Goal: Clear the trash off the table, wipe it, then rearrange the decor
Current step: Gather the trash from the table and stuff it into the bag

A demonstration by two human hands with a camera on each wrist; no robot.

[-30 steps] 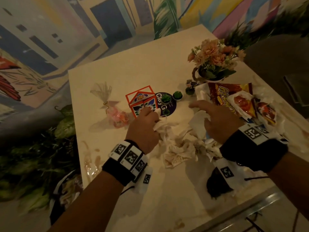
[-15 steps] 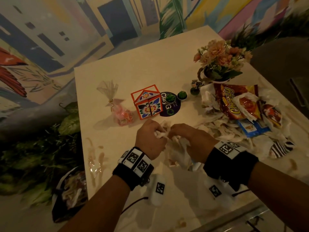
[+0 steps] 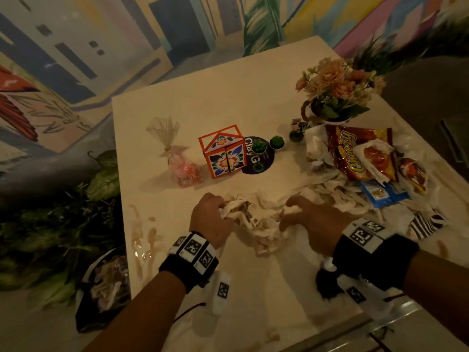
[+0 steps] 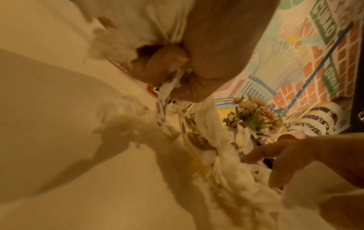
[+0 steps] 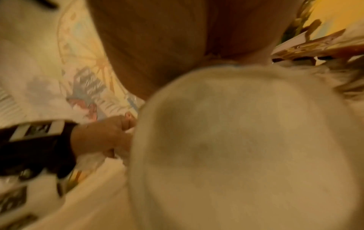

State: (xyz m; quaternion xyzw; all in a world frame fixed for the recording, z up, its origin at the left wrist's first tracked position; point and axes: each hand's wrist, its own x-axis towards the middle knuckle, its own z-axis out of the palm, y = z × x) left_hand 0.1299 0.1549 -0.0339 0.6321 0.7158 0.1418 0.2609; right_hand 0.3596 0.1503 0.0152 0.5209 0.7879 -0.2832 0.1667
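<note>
Cream tabletop (image 3: 203,97), stained with brown smears along its left edge, set before a painted mural wall. Lower centre of the head view: crumpled tissues (image 3: 256,219), a loose wad, gripped at one end by the left hand (image 3: 210,219), fingers curled into the paper; right hand (image 3: 312,219) pressed over the other end, its finger curl not clear enough to tell. Right of frame: further trash, namely a Cheezy snack bag (image 3: 352,153) and a blue wrapper (image 3: 380,196) lying among more tissue. Centre: decor, namely a floral paper box (image 3: 224,154) and a pink favour bag (image 3: 185,168); flower pot (image 3: 335,97) upper right. Risk: a wide gathering sweep could topple the box just beyond, and soggy tissue may tear and shed scraps.
</note>
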